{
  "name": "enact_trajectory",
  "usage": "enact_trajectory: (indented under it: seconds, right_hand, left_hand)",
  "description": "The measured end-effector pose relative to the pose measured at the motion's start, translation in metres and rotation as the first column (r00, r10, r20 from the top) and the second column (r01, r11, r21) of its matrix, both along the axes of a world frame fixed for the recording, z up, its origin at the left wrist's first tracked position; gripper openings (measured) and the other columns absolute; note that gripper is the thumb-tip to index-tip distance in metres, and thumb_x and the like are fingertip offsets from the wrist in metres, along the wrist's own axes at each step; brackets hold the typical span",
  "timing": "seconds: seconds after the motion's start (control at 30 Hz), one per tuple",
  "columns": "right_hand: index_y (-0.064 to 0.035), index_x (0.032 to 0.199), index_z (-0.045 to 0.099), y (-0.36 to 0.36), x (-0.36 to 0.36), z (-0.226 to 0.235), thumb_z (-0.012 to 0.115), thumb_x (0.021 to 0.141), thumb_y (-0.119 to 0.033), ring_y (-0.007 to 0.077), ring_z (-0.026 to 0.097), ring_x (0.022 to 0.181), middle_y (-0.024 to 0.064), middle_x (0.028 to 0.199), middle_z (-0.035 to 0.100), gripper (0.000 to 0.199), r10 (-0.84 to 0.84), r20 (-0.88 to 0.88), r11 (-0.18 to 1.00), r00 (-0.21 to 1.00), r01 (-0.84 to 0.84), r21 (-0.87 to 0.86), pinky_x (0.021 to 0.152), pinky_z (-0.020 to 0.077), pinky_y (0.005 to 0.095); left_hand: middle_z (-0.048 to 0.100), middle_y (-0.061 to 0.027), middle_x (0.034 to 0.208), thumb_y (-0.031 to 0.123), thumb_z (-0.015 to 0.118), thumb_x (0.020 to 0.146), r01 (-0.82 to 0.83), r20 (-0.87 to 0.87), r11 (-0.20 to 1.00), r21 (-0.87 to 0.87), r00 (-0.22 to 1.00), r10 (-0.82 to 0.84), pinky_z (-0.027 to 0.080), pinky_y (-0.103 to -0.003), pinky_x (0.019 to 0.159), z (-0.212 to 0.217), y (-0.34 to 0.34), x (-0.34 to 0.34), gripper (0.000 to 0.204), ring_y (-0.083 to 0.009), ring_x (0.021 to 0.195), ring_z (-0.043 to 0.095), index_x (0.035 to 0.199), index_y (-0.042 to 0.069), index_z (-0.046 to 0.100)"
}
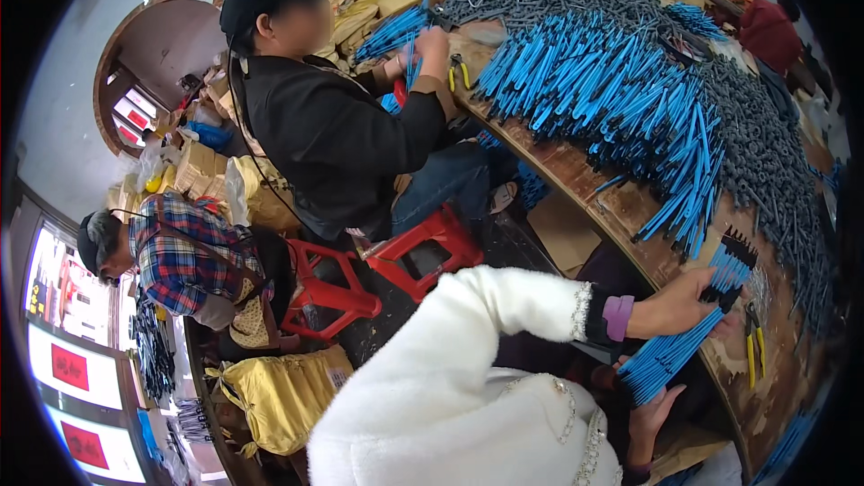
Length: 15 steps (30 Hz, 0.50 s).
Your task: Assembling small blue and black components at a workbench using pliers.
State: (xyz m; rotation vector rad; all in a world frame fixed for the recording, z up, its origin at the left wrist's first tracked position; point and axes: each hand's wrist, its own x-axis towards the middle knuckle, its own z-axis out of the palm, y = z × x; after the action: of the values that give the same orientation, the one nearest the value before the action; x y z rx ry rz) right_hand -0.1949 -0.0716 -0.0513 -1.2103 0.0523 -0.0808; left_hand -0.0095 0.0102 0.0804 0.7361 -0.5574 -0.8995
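A bundle of slim blue rods with black ends [670, 355] lies slanted across both my hands at the table's near right edge. My left hand [675, 304], below a white fuzzy sleeve and purple cuff, is closed round the bundle just below its black upper part. Lower down, my right hand [655, 414] cups the lower ends, with its thumb up beside them; the bundle hides part of its fingers. Pliers with yellow handles [756, 346] lie on the table right of the bundle. Beyond my left hand spreads a large heap of similar blue rods [603, 81].
Grey plastic parts [765, 144] are piled along the far side of the wooden table [621, 207]. A co-worker in black [324, 126] handles blue rods near other pliers [461, 70]. Another person in plaid [193, 252] bends at left. Red stools [423, 252] and a yellow sack [283, 400] stand between.
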Motion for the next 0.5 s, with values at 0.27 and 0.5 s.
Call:
enact_trajectory:
  seconds: [0.27, 0.5]
  right_hand:
    - [0.0107, 0.138, 0.035, -0.022, 0.002, 0.047, 0.003, 0.094, -0.068, 0.0432, 0.058, 0.112, 0.032, 0.126, 0.055, 0.096, 0.202, -0.056, 0.975, 0.978, -0.196, 0.103, 0.105, 0.0386, 0.0495]
    - [0.0021, 0.138, 0.04, -0.09, -0.041, 0.008, 0.03, 0.104, -0.044, 0.0286, 0.06, 0.112, 0.0151, 0.122, 0.061, 0.058, -0.117, -0.549, -0.124, 0.828, 0.536, 0.835, 0.102, 0.044, 0.0378]
  left_hand:
    - [0.063, -0.0072, 0.09, 0.001, 0.057, 0.093, -0.018, -0.14, 0.999, -0.037, 0.99, 0.012, 0.056, -0.03, 0.066, 0.011, -0.004, -0.002, 0.023, -0.0147, 0.076, 0.065, 0.115, 0.006, 0.051]
    - [0.066, -0.0055, 0.094, -0.003, 0.055, 0.087, 0.094, 0.437, 0.991, -0.097, 0.898, -0.042, 0.05, -0.03, 0.08, 0.047, 0.011, -0.036, 0.027, -0.0155, 0.087, 0.064, 0.113, 0.004, 0.059]
